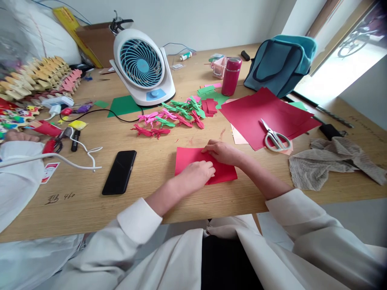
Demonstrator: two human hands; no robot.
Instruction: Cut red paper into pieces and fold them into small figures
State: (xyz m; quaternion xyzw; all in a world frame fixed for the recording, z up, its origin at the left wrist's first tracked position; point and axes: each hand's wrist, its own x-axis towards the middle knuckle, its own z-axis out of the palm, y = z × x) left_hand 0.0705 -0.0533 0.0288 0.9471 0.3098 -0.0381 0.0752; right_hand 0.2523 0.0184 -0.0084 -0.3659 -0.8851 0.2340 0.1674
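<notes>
A folded sheet of red paper [184,159] lies on the wooden table in front of me. My left hand [198,175] rests on its middle with the fingers curled in, and whether they pinch the paper is hidden. My right hand [219,151] presses on the upper part of the same sheet, fingers bent together at its top edge. To the right, white-handled scissors [274,139] lie on larger dark red sheets [248,117]. Beyond the folded sheet are several small folded paper pieces [181,110] in green, pink and red.
A black phone [119,172] lies to the left, near a marker [75,141] and white cables. Farther back stand a fan [142,66], a red flask [231,76] and a blue bag [276,66]. A crumpled cloth [329,161] is at the right. At far left is another person's sleeve [18,173].
</notes>
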